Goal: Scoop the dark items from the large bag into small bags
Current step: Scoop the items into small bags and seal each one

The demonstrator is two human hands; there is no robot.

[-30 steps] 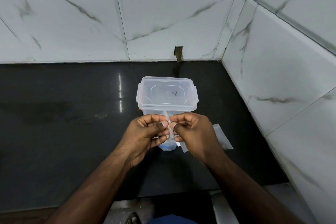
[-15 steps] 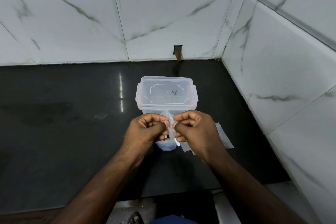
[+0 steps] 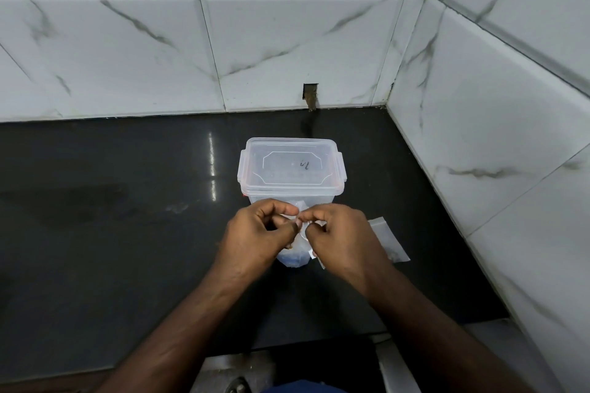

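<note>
L hand + R hand both pinched on small bag mouth at frame ctr, bag hanging down between them, I note.

My left hand and right hand hide most of small bag; contents unreadable. Lid marking on container too small. Forearms cut off at bottom edge.

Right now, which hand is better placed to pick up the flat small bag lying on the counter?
Right. The right hand is directly beside the flat small bag; the left hand is farther off, across the pinched bag.
</note>
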